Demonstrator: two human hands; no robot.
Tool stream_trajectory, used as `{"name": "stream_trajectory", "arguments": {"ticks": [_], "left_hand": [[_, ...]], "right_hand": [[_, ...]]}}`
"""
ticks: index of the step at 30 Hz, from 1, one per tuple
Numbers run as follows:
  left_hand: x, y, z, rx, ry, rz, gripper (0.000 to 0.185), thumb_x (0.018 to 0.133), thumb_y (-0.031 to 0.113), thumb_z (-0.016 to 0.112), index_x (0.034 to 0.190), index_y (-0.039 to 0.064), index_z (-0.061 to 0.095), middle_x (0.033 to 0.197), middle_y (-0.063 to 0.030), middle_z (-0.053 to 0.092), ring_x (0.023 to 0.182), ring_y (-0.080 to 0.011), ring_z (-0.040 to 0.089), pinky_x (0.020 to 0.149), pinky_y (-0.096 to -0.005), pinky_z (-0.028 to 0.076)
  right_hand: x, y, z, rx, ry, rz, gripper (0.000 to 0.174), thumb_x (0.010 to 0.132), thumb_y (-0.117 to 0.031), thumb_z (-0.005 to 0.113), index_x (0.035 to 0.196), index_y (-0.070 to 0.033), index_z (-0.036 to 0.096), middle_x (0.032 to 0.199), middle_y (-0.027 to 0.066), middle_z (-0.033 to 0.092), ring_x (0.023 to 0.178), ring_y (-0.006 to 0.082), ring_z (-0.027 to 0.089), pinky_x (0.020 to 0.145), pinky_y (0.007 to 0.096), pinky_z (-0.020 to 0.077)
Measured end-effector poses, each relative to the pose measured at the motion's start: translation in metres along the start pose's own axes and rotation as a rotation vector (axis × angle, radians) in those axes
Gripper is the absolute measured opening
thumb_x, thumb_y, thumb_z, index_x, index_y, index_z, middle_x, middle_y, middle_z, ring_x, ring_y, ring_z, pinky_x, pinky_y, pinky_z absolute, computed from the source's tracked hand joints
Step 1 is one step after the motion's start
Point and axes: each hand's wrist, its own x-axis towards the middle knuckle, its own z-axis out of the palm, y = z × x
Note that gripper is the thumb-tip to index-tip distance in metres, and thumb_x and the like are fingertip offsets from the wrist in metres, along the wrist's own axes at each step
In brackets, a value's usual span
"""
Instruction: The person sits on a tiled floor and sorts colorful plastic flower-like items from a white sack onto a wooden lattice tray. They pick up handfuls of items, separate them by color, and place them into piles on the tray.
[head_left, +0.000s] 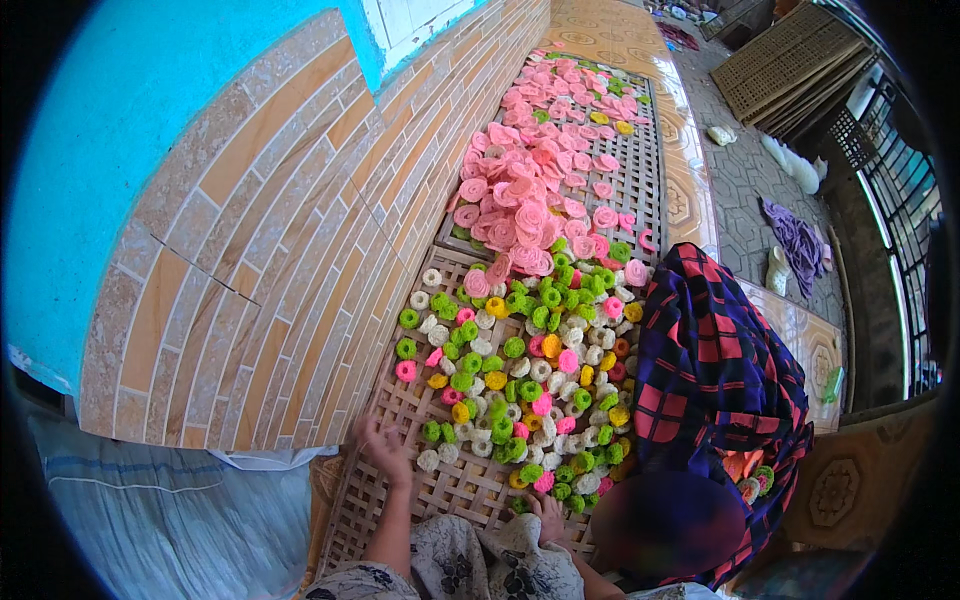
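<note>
Small ring-shaped crackers (540, 370) in green, white, pink and yellow lie loose over a woven bamboo drying rack (450, 495) in front of me. My left hand (386, 450) is raised at the rack's left side, fingers apart and slightly blurred, with nothing visible in it. One green cracker (497, 409) right of it is smeared by motion. Low at the near edge of the pile, my right hand (549, 516) has bent fingers beside green crackers; whether it grips one is hidden. Larger pink rosette crackers (525, 202) are heaped on a second rack (637, 172) beyond.
Plaid cloth (712, 360) bulges along the right, with several coloured pieces (746, 476) in a fold and a dark blurred oval over it. A tiled wall (300, 262) bounds the left, near a pale blue woven sack (172, 510). Stacked bamboo racks (787, 67) and a white animal (795, 165) are farther right.
</note>
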Motion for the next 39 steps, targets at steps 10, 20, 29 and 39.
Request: {"name": "stream_trajectory", "arguments": {"ticks": [10,20,29,39], "left_hand": [[-0.026,-0.069,-0.027,0.749,0.134,0.213,0.039,0.095,0.009,0.055,0.134,0.009,0.051,0.143,-0.0168,0.046,0.136,-0.0398,0.040,0.111,-0.0542,0.033],[0.062,-0.074,0.009,0.796,-0.516,0.437,0.055,0.094,0.030,0.059,0.144,0.010,0.044,0.159,-0.0130,0.031,0.149,-0.0330,0.024,0.122,-0.0515,0.015],[0.061,-0.072,0.000,0.786,-0.593,0.337,0.055,0.095,0.030,0.052,0.146,0.011,0.043,0.160,-0.0095,0.030,0.149,-0.0342,0.020,0.122,-0.0534,0.011],[0.064,-0.080,0.003,0.787,-0.587,0.393,0.053,0.094,0.031,0.052,0.143,0.012,0.045,0.158,-0.0109,0.033,0.148,-0.0352,0.023,0.120,-0.0561,0.013]], "right_hand": [[0.011,-0.025,-0.018,0.028,0.036,0.073,0.054,0.087,-0.042,0.064,0.130,-0.012,0.055,0.114,0.0134,0.055,0.106,0.0325,0.054,0.090,0.0446,0.0412],[0.037,-0.049,-0.072,-0.027,0.360,-0.033,0.059,0.070,-0.022,0.086,0.118,-0.006,0.057,0.111,0.0203,0.055,0.099,0.0366,0.056,0.076,0.0452,0.0478],[0.395,-0.124,-0.187,0.063,0.472,-0.261,0.051,0.084,-0.041,0.073,0.122,-0.009,0.063,0.129,0.0210,0.054,0.118,0.0415,0.053,0.103,0.0530,0.0390],[0.476,-0.121,-0.087,-0.459,-0.162,0.231,0.053,0.092,-0.046,0.054,0.131,-0.011,0.058,0.136,0.0206,0.054,0.128,0.0403,0.050,0.107,0.0598,0.0343]]}}
